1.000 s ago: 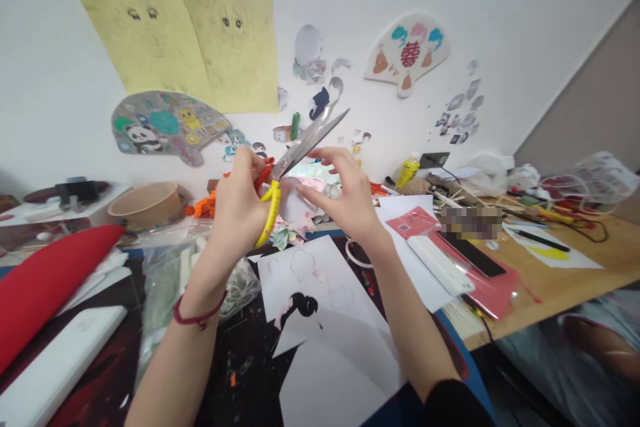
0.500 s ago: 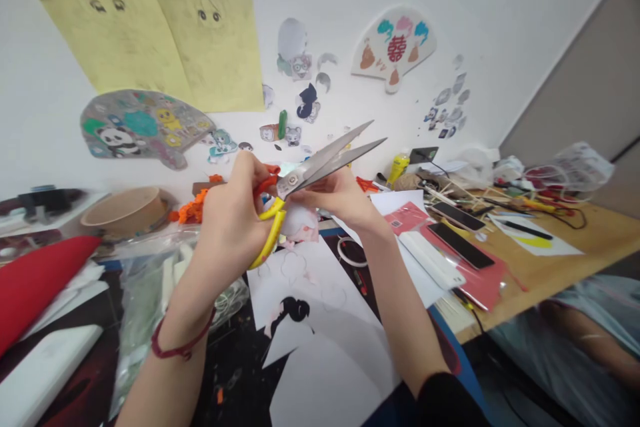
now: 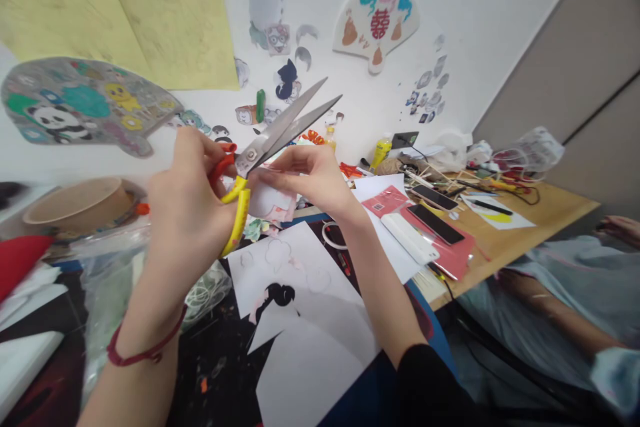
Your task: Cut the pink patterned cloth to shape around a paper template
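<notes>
The fingers [image 3: 207, 150] of the left hand [image 3: 187, 203] are clenched through the yellow and red handles of long steel scissors [image 3: 273, 133], whose blades stand open in a wide V, tips pointing up and away. The fingers [image 3: 285, 163] of the right hand [image 3: 313, 177] are bunched together, pinching the edge of a pale pink paper scrap [image 3: 267, 203], which sits just beside the yellow handle, below the blades and not between them. A red string bracelet [image 3: 135, 353] circles the left wrist. Beneath the hands lies a white paper sheet [image 3: 280, 260] marked with faint rounded outlines. A clear plastic bag [image 3: 115, 293] and a round cardboard bowl [image 3: 75, 205] are off to the left. To the right, two phones [image 3: 435, 223] lie on a red folder [image 3: 453, 255] near a wooden worktop [image 3: 545, 213], below a paper fan [image 3: 376, 20] on the white wall
</notes>
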Action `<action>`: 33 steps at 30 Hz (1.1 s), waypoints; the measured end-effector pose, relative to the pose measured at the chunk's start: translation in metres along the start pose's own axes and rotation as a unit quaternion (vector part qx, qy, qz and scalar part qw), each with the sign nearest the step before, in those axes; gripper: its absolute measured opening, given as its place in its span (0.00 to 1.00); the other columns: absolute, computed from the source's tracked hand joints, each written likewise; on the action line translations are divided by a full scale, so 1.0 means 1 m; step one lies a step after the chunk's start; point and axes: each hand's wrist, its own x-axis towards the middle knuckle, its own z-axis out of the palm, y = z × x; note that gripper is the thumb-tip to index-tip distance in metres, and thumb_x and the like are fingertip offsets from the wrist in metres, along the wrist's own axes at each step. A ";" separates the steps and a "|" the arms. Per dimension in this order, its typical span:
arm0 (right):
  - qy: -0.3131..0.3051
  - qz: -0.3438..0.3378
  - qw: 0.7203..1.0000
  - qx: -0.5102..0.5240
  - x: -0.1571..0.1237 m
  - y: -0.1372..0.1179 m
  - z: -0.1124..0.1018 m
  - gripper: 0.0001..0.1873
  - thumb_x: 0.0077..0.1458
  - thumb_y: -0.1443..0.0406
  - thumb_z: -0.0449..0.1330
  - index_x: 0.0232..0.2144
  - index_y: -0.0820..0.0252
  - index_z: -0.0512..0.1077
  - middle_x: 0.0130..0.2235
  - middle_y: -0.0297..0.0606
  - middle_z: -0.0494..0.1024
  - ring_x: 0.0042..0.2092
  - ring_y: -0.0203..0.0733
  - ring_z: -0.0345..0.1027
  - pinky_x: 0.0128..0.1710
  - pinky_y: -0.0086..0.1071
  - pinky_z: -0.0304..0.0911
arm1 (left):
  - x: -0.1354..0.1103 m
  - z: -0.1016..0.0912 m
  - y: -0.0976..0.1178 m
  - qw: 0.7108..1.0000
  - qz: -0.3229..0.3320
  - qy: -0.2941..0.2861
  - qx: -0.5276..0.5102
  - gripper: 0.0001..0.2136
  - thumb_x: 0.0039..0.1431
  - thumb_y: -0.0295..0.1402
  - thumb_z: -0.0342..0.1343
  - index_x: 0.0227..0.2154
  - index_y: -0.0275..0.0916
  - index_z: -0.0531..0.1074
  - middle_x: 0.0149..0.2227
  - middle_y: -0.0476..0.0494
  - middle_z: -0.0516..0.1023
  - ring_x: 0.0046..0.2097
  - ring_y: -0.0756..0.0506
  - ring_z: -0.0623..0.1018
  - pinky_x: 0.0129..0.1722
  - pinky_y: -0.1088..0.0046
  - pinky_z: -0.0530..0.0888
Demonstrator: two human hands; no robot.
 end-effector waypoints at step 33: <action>-0.019 -0.023 0.998 -0.052 -0.004 -0.005 -0.005 0.18 0.47 0.51 0.74 0.28 0.60 0.79 0.29 0.33 0.79 0.31 0.32 0.67 0.30 0.29 0.62 | -0.004 -0.002 -0.003 1.000 -0.008 0.016 -0.022 0.25 0.42 0.38 0.72 0.36 0.44 0.60 0.35 0.53 0.78 0.27 0.53 0.69 0.28 0.75 0.64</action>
